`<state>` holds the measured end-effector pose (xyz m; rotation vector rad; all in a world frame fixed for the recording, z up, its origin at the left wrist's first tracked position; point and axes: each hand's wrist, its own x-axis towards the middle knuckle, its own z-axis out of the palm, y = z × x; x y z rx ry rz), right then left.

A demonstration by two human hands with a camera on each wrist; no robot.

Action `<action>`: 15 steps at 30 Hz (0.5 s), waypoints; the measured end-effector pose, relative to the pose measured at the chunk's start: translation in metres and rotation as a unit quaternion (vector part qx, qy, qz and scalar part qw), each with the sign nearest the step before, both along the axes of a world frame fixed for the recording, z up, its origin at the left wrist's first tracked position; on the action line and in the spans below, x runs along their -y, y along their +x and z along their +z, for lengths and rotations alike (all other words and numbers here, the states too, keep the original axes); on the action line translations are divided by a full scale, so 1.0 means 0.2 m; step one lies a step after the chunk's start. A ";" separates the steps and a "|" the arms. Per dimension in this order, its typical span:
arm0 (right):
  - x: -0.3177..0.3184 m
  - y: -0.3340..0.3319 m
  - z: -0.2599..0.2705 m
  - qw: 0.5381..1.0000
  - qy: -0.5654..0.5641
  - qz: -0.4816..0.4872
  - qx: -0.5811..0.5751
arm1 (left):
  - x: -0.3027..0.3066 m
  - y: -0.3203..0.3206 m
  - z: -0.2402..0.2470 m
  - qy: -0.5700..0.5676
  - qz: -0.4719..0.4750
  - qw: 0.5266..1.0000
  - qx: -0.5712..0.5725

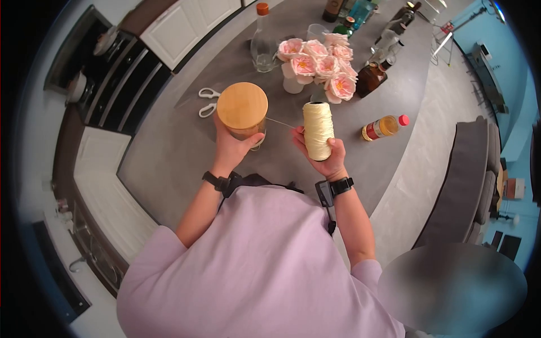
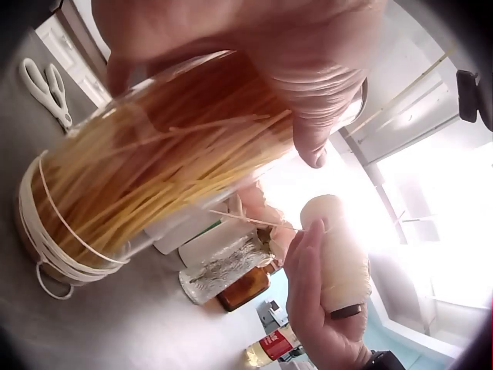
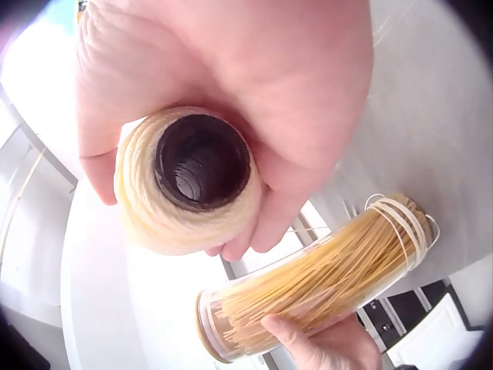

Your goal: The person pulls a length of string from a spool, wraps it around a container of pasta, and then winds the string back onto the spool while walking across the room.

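Left hand (image 1: 232,147) grips jar (image 1: 242,107), right hand (image 1: 331,165) grips spool (image 1: 318,130), thread (image 1: 280,122) spanning the gap.

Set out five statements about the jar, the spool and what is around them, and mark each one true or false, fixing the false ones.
1. The left hand holds a jar with spaghetti inside. True.
2. The lid has been taken off the jar. False: the lid is on it.
3. The right hand grips a cream-coloured spool. True.
4. String is wound round the jar near the end opposite the lid. True.
5. The scissors are in the right hand. False: the scissors lie on the table.
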<state>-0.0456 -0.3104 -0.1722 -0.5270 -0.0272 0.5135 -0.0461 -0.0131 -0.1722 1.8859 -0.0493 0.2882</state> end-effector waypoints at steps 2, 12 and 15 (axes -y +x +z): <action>0.06 -0.04 0.00 0.999 0.016 -0.045 -0.013 | 0.03 0.04 0.02 -0.032 -0.008 0.999 0.028; 1.00 -0.75 -0.02 0.882 -0.010 -0.470 0.005 | -0.47 0.10 0.25 -0.267 0.036 0.960 0.071; 1.24 -1.09 0.00 0.849 -0.236 -0.472 -0.017 | -0.47 0.16 0.49 -0.353 0.020 0.935 0.031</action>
